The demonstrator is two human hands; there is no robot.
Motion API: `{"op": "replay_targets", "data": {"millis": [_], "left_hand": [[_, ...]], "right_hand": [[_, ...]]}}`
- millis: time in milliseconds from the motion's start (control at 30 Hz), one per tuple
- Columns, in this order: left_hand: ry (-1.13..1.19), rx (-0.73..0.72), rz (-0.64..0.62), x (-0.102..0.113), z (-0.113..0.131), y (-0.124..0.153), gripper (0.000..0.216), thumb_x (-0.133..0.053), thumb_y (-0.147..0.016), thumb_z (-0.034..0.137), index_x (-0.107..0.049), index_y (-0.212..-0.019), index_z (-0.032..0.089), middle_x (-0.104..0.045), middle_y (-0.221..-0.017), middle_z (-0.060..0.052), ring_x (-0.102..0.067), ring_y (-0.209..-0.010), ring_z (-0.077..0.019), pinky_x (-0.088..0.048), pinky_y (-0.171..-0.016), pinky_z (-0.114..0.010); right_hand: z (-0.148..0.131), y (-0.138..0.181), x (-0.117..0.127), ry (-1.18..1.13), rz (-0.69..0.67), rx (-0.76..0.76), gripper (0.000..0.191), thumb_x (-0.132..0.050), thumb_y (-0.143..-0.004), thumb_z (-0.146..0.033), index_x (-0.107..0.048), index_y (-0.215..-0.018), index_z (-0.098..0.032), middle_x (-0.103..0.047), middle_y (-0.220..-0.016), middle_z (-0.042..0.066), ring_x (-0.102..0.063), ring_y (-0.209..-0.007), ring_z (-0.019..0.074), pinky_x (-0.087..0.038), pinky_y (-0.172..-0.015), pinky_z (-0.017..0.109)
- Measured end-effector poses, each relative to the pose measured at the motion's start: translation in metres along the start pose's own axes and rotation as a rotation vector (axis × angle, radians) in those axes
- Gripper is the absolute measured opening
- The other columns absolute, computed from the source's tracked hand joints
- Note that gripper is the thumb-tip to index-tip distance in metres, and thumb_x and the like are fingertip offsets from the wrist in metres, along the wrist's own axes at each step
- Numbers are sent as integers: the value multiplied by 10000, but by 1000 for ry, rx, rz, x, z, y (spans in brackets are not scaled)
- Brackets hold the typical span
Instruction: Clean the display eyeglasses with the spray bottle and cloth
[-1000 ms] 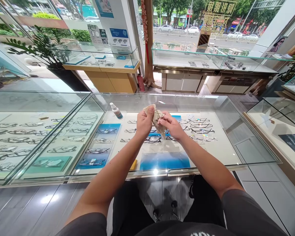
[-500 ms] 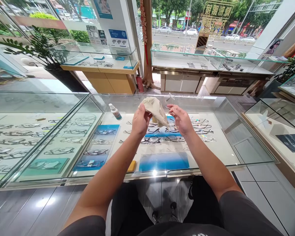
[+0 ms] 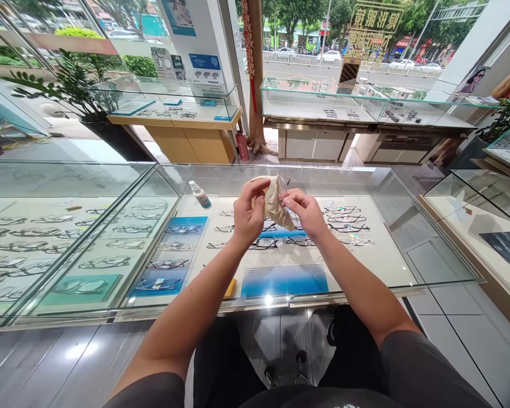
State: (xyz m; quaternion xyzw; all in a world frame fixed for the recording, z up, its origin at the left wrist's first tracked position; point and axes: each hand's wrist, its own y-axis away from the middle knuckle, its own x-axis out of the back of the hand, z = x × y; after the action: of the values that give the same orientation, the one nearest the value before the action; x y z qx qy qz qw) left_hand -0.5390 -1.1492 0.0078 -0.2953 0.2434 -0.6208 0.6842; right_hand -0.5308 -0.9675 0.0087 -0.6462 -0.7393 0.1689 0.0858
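Above the glass counter, my left hand (image 3: pixel 250 212) is closed on a cream cloth (image 3: pixel 275 207), which drapes down between my two hands. My right hand (image 3: pixel 305 212) pinches a pair of thin-rimmed eyeglasses (image 3: pixel 289 182) by the frame. One clear lens rises behind my right fingertips, and the cloth lies against the other side of the glasses, hiding part of them. On the counter's left part a small white spray bottle (image 3: pixel 200 195) stands beyond my left hand.
Several eyeglasses (image 3: pixel 266 243) lie in rows inside the glass counter (image 3: pixel 391 266) beneath my hands. A blue display card (image 3: pixel 285 280) and a yellow object (image 3: pixel 230 288) are near its front edge. More display cases (image 3: pixel 314 102) stand by the window, with a fire extinguisher (image 3: pixel 242 145) between them.
My left hand has moved right with the cloth, bringing it up against the eyeglasses. My right hand has shifted slightly left and down, and the hands are closer together.
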Motion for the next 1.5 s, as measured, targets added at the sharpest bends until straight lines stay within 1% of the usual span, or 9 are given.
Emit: {"op": "replay_targets", "data": {"millis": [200,333,633,833,1033,1167,1233,1333,1500], "left_hand": [[-151,-87,-14,1,-5,0,316,-689,-1052,466,-740,-1261,234,-788,-1189,-87,-769,-1090,-237,-617,-1019,-411],[-117,-123,79,0,-7,0,332,-721,-1038,440,-674,-1302,242,-756,-1182,-76,-764,-1028,-200,-620,-952,-361],[-196,-180,33,3,5,-7,117,-793,-967,331,-753,-927,229,-647,-923,-38,-619,-906,-199,-507,-830,-347],[-50,-34,-81,4,7,-10,317,-685,-1056,482,-738,-890,217,-674,-904,-49,-616,-881,-192,-502,-854,-354],[231,354,-12,4,4,-16,608,-1004,-702,624,-604,-920,220,-643,-859,21,-592,-752,-126,-490,-728,-266],[210,577,-197,13,0,-22,604,-944,-738,711,-716,-903,177,-724,-855,-29,-639,-785,-161,-513,-777,-308],[242,594,-281,14,-3,-21,581,-894,-807,716,-771,-938,163,-764,-916,-60,-675,-858,-189,-529,-843,-332],[409,561,-291,10,-4,-17,531,-897,-854,648,-786,-1094,188,-787,-1023,-59,-701,-944,-192,-538,-889,-320],[654,581,-264,0,6,-14,572,-985,-812,490,-721,-1248,230,-761,-983,-17,-660,-820,-132,-530,-775,-256]], "right_hand": [[3,3,-2,2,-64,4,400,-846,-879,-650,-793,-826,-256,-730,-1121,55,-663,-1103,255,-506,-1069,437],[0,6,-5,76,-109,77,411,-813,-924,-647,-765,-809,-255,-736,-1112,62,-671,-1139,263,-474,-1127,459],[-4,9,-10,161,-129,153,428,-737,-980,-664,-722,-835,-261,-757,-1122,65,-672,-1123,261,-475,-1109,474],[-5,9,-8,251,-119,205,400,-702,-1018,-621,-697,-847,-260,-740,-1087,65,-660,-1113,261,-478,-1097,472],[-7,10,-8,342,-127,326,265,-665,-1070,-419,-663,-861,-256,-744,-1081,58,-646,-1088,253,-457,-1073,463],[-8,10,-7,385,-124,339,255,-644,-1083,-407,-659,-878,-256,-724,-1099,62,-628,-1091,257,-451,-1063,466],[-7,10,-7,418,-104,318,285,-638,-1083,-456,-674,-883,-257,-685,-1078,66,-602,-1082,262,-456,-1044,467],[-7,10,-6,427,-86,289,357,-640,-1072,-545,-707,-874,-255,-614,-986,54,-562,-1018,256,-455,-1004,460],[-6,7,-7,294,-127,172,461,-688,-1009,-674,-755,-849,-246,-641,-928,43,-556,-953,233,-452,-926,418]]}}
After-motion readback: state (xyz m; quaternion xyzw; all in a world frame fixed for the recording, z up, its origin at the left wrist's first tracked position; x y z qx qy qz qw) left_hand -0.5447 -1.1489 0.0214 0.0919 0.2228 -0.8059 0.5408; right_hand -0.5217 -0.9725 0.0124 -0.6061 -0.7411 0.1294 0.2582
